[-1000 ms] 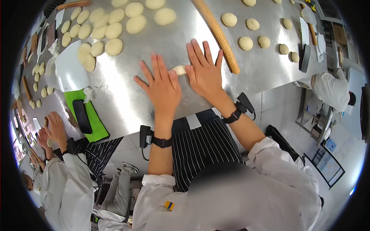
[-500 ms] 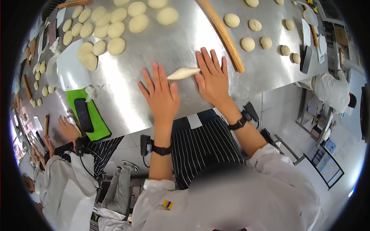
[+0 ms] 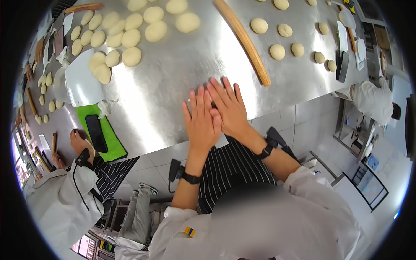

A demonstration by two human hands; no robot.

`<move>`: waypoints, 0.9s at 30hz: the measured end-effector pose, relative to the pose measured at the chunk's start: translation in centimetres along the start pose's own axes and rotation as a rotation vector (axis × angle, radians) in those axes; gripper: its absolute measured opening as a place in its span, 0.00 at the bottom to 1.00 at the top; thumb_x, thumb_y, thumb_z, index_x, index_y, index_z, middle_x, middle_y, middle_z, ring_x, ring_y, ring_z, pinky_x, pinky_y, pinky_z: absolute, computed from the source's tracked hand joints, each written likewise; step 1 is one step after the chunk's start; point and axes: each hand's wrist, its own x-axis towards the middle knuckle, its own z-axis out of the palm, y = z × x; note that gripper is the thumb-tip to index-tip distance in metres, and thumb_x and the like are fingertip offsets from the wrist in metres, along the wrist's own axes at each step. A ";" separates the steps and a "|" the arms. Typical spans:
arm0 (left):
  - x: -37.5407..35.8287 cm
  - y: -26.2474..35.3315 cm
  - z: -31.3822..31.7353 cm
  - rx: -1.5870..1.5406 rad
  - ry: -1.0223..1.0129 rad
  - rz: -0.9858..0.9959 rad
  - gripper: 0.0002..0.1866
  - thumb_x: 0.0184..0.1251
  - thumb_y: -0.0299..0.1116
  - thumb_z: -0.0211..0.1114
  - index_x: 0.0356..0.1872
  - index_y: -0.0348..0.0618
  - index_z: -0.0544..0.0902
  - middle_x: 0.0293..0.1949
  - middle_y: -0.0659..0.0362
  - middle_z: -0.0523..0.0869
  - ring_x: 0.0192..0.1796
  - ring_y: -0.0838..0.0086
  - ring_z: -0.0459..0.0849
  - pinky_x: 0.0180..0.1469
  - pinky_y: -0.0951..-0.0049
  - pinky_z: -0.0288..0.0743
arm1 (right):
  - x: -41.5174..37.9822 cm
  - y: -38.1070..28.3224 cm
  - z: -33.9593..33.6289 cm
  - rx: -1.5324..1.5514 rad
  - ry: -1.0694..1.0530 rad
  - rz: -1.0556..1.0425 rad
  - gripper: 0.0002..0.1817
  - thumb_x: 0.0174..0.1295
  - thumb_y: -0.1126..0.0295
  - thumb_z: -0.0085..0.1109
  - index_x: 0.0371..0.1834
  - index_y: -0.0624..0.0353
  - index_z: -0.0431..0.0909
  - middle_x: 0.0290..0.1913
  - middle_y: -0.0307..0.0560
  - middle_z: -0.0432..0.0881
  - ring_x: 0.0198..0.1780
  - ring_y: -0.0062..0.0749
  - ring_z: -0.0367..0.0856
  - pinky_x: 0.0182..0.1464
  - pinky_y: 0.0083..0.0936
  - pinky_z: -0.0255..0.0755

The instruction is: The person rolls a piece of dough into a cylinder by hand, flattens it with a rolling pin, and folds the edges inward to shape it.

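Dough, the piece under work, is hidden in the head view: it probably lies beneath the two flat hands near the front edge of the steel table (image 3: 173, 82), though nothing of it shows.

Going from the left, a co-worker's hand (image 3: 80, 142) rests at the table's edge beside a green mat (image 3: 108, 138) that carries a black phone (image 3: 95, 133). Above the mat lies a white scraper (image 3: 80, 82), and past it a cluster of dough rounds (image 3: 125, 37) sits toward the table's far left (some touching one another, one or two resting on the scraper's top corner).

Then the person's left hand (image 3: 201, 123) lies palm down with fingers stretched out and close together, closed on nothing. Touching it, the right hand (image 3: 229, 108) is likewise flat and spread, its thumb side overlapping the left hand's edge; it clasps nothing either. Both wrists wear black bands.

Just beyond the right hand's fingertips a long wooden rolling pin (image 3: 242, 41) lies slantwise across the table, apart from the hands. Right of the pin a looser scatter of small dough balls (image 3: 277, 52) is spaced out over the steel, well apart from the hands.
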 end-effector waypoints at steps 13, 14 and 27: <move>1.9 -0.4 -1.0 0.110 0.080 -0.029 0.34 0.91 0.47 0.44 0.87 0.35 0.67 0.90 0.48 0.65 0.93 0.41 0.52 0.90 0.31 0.34 | 1.4 0.6 -0.8 -0.059 0.033 0.054 0.36 0.81 0.52 0.53 0.87 0.57 0.70 0.90 0.51 0.67 0.93 0.57 0.55 0.89 0.69 0.42; 1.2 -0.3 -0.8 0.116 0.063 -0.047 0.34 0.91 0.46 0.45 0.87 0.35 0.67 0.90 0.48 0.65 0.93 0.41 0.52 0.90 0.31 0.34 | 0.6 0.4 -1.0 -0.074 0.007 0.059 0.36 0.81 0.52 0.53 0.87 0.58 0.69 0.90 0.51 0.67 0.93 0.57 0.55 0.89 0.70 0.42; 3.2 -1.8 -1.6 0.234 0.087 -0.051 0.34 0.89 0.46 0.47 0.89 0.40 0.66 0.91 0.52 0.63 0.93 0.41 0.51 0.89 0.28 0.36 | 3.5 1.8 -1.1 -0.168 0.012 0.097 0.39 0.81 0.48 0.55 0.91 0.52 0.66 0.92 0.44 0.64 0.92 0.53 0.56 0.87 0.75 0.42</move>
